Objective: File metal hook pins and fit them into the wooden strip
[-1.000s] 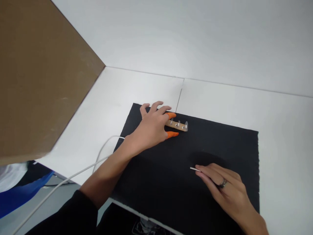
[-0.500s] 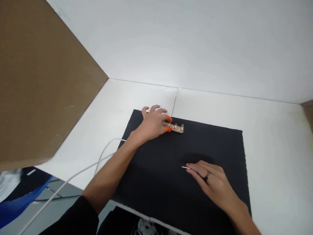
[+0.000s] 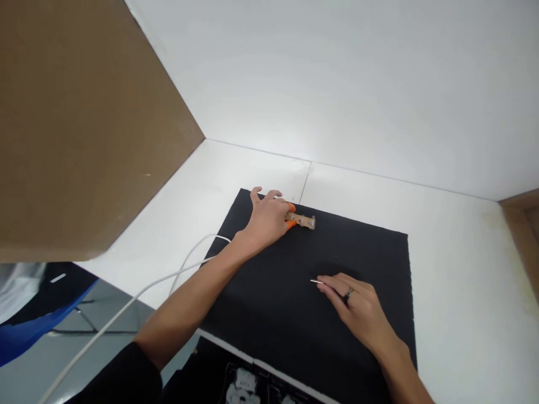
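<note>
My left hand point(image 3: 267, 219) reaches to the far edge of the black mat, orange covers on its thumb and index finger. These two fingers close round a short wooden strip point(image 3: 306, 221) from either side. Small shiny pieces, some clear-looking, sit along the strip; its left end is hidden by the fingers. Over the middle right of the mat, my right hand point(image 3: 357, 303), with a ring on one finger, pinches a thin metal piece point(image 3: 315, 281). Only its bright tip shows, pointing left, so its kind is unclear.
The black mat point(image 3: 269, 303) lies on a white table point(image 3: 455, 292). A white cable point(image 3: 151, 285) runs under or behind my left forearm. A brown panel point(image 3: 84, 112) stands at the left, a white wall point(image 3: 337, 73) at the back.
The view has shifted and turned slightly. The pieces on the wooden strip stood up more before and now look flatter. Both hands keep their grips.
</note>
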Demonstrator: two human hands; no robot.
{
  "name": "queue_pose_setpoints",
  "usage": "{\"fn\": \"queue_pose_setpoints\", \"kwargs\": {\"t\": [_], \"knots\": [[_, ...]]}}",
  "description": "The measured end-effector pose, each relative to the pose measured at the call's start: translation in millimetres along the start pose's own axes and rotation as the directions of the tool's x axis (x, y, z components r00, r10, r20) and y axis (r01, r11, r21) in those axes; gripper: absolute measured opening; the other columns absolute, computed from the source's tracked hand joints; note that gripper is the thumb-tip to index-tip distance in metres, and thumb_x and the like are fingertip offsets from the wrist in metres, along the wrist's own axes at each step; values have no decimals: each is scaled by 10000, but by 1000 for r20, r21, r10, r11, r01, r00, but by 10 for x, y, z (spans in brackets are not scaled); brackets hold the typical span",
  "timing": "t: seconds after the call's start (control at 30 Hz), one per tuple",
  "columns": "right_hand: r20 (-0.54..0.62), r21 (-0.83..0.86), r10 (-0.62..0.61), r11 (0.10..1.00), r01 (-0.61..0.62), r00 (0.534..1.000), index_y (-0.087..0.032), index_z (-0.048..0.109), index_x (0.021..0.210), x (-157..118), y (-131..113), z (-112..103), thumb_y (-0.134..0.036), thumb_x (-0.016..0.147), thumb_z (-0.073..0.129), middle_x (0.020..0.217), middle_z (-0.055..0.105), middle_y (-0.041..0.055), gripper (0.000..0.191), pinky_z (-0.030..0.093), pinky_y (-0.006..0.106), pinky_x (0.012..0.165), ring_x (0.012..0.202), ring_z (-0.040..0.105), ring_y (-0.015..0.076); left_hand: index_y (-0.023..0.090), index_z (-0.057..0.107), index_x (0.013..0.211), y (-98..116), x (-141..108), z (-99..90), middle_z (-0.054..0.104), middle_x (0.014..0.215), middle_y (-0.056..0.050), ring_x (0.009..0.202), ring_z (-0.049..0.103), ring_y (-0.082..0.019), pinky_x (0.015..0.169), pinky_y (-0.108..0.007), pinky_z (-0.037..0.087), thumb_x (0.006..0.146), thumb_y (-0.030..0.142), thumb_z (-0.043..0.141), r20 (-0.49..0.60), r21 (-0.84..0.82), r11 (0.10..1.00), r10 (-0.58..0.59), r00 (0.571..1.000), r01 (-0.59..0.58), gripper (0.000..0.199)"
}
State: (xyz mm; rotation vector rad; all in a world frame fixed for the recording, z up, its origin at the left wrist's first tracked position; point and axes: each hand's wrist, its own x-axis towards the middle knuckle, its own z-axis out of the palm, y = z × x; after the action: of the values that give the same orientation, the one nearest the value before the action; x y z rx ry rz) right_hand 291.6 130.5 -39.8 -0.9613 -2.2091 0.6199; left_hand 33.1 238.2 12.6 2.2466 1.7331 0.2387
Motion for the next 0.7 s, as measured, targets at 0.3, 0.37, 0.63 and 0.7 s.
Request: {"fn": "queue_pose_setpoints", "kwargs": {"t": [0.3,0.37,0.63,0.7], "knots": [[24,-3,-12,1000,12,1000,-180,689,1183,-48,20,42,-282,1054,660,1039,736,19,167,641,298,761,840,719,126,222,834,949,23,47,-14,837,974,-103,1358,609,-377,1209,-724,186,915,274,776,21,58,998,14,1000,-15,84],[22,-2,-17,1000,17,1000,-182,687,1191,-55,23,47,-285,1054,660,1046,735,21,174,641,301,765,845,719,127,216,829,940,15,86,-27,832,963,-92,1339,623,-377,1215,-737,192,914,298,796,46,78,997,21,999,-25,92],[32,14,-32,999,32,999,-181,683,1194,-80,15,101,-302,1056,659,1039,730,20,185,637,299,756,832,712,125,169,651,1368,-9,178,-69,670,1392,-128,1200,698,-283,1006,-506,615,1041,368,696,112,152,986,56,992,-73,386],[36,14,-41,999,40,999,-181,683,1194,-81,14,110,-305,1055,661,1041,730,20,188,638,302,759,833,712,126,172,656,1362,-6,178,-84,674,1384,-126,1192,700,-279,1004,-503,617,1042,363,695,108,165,983,58,992,-76,374]]}}
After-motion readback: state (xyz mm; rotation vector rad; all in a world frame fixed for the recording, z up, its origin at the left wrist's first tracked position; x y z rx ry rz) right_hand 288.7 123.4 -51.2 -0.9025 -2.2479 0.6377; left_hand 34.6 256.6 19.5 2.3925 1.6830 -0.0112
